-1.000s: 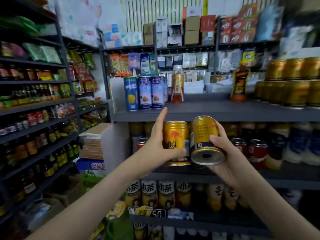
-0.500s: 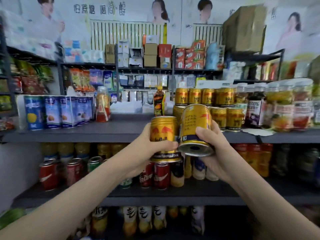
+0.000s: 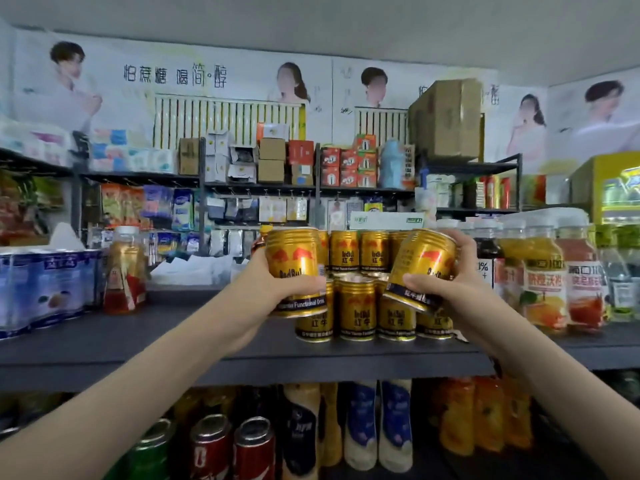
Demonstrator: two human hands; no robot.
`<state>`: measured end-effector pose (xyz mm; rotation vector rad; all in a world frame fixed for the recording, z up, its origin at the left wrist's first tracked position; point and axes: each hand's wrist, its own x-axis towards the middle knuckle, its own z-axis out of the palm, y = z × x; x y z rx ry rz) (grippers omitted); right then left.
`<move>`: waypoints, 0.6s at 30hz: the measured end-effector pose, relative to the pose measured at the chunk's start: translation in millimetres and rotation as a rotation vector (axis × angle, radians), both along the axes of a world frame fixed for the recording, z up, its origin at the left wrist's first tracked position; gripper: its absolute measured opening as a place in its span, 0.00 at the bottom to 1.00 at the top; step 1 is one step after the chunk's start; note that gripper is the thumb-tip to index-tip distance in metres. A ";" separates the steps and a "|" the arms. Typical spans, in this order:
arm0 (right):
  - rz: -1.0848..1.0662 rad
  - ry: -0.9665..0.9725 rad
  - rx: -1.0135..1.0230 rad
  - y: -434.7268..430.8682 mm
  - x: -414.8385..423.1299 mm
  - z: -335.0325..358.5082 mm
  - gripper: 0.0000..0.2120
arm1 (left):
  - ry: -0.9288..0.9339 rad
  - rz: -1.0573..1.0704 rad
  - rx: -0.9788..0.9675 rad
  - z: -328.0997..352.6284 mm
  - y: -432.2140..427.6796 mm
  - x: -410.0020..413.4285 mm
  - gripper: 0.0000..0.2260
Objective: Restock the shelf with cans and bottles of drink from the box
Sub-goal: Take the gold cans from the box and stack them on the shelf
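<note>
Each of my hands holds a gold drink can over the dark grey shelf (image 3: pixel 173 344). My left hand (image 3: pixel 266 289) grips an upright gold can (image 3: pixel 294 268) just left of the stacked gold cans (image 3: pixel 356 306). My right hand (image 3: pixel 446 289) grips a second gold can (image 3: pixel 420 265), tilted to the right, in front of the stack's upper right. The stack stands two layers high at the middle of the shelf. The box is out of sight.
Blue cans in shrink wrap (image 3: pixel 45 289) and an orange-capped bottle (image 3: pixel 124 271) stand at the shelf's left. Juice bottles (image 3: pixel 547 275) crowd the right. Bare shelf lies between the bottle and the stack. Cola cans (image 3: pixel 252 452) and bottles fill the shelf below.
Both hands have risen and moved apart, carrying the cans up to the gold stack. My view has turned right and upward, so the stack is now in the centre.
</note>
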<state>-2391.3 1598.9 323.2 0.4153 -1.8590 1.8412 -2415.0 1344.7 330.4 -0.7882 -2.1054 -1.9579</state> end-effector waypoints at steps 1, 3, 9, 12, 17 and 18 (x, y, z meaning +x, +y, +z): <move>-0.017 0.005 0.045 5.4 -10.1 9.1 0.46 | 0.021 0.005 0.001 6.0 5.0 -10.4 0.39; -0.054 0.011 0.134 13.4 -31.0 25.2 0.46 | 0.070 0.022 0.001 17.2 16.2 -31.4 0.39; -0.162 0.060 0.412 22.9 -95.3 43.4 0.36 | 0.106 0.149 0.001 30.3 50.9 -81.0 0.37; -0.176 0.099 0.471 22.4 -120.7 50.0 0.35 | 0.092 0.188 0.004 34.5 60.3 -95.7 0.39; -0.203 0.123 0.662 23.3 -153.5 52.4 0.38 | 0.078 0.254 0.001 33.8 68.4 -106.2 0.40; -0.215 0.130 0.696 22.8 -159.0 52.3 0.38 | 0.077 0.260 0.006 33.6 69.7 -107.6 0.39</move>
